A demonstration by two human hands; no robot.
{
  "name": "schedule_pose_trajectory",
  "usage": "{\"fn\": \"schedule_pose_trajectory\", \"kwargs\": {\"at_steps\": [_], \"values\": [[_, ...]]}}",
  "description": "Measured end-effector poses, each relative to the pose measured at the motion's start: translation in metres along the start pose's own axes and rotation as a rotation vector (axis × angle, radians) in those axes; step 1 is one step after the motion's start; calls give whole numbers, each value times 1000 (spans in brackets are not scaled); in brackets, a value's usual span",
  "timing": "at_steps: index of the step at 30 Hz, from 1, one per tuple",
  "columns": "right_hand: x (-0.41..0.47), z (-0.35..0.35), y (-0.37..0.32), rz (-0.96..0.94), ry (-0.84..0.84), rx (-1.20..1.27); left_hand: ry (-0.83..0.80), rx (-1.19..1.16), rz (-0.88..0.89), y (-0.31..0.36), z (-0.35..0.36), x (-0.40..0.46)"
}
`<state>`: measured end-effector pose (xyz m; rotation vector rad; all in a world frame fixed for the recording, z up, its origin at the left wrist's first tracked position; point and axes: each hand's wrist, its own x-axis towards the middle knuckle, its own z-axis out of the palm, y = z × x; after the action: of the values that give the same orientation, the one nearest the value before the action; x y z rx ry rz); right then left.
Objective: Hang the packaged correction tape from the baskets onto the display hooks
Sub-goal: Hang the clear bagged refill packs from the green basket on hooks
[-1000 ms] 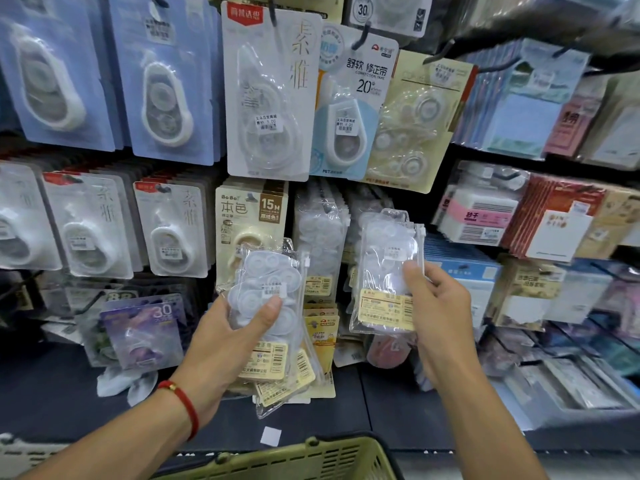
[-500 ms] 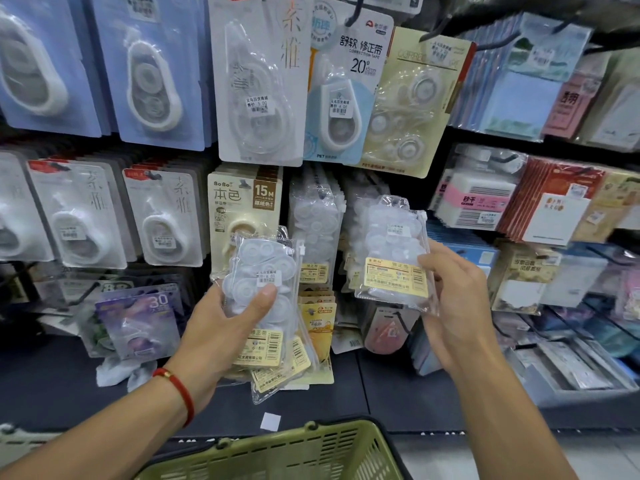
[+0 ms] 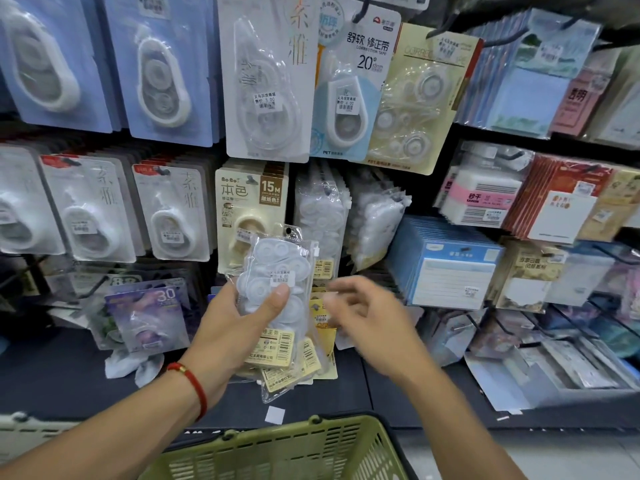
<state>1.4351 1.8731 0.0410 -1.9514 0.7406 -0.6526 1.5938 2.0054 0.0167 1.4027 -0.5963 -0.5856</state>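
1. My left hand (image 3: 242, 327) grips a stack of clear bags of correction tape (image 3: 277, 299), thumb pressed across the front near the small price sticker, fingers curled behind
2. The stack stands roughly upright in front of the lower row of hooks; its yellow barcode labels fan out below my palm, and the punched hang hole of the front bag shows at the top
3. My right hand (image 3: 367, 317) is just beside the stack, to its right, blurred; the fingers look loosely spread and I see nothing in it, though I cannot tell whether they touch the bags
4. More bags of the same kind (image 3: 322, 216) hang on the display hooks directly behind and above the stack, with another bunch just to the right of them
5. A beige carded tape marked 15M (image 3: 249, 202) hangs just left of those bags, partly behind the ones I hold
6. A green basket (image 3: 277, 452) sits below my forearms at the bottom edge, its slotted rim toward the shelf
7. A red cord bracelet (image 3: 194, 386) circles my left wrist
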Motion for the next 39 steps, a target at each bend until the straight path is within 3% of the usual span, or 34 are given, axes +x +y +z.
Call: {"fn": "schedule_pose_trajectory", "kwargs": {"at_steps": [3, 14, 19, 26, 39], "values": [[-6, 25, -3, -57, -58, -86, -28, -2, 33, -1, 2, -3], [-3, 19, -3, -1, -33, 161, -64, -81, 17, 1, 1, -1], [-2, 13, -5, -3, 109, 242, -45, -63, 27, -1, 0, 1], [10, -23, 6, -67, 580, 329, 19, -4, 90, -3, -6, 7], [9, -41, 6, -49, 580, 256, 5, 24, 107, -1, -7, 4]]}}
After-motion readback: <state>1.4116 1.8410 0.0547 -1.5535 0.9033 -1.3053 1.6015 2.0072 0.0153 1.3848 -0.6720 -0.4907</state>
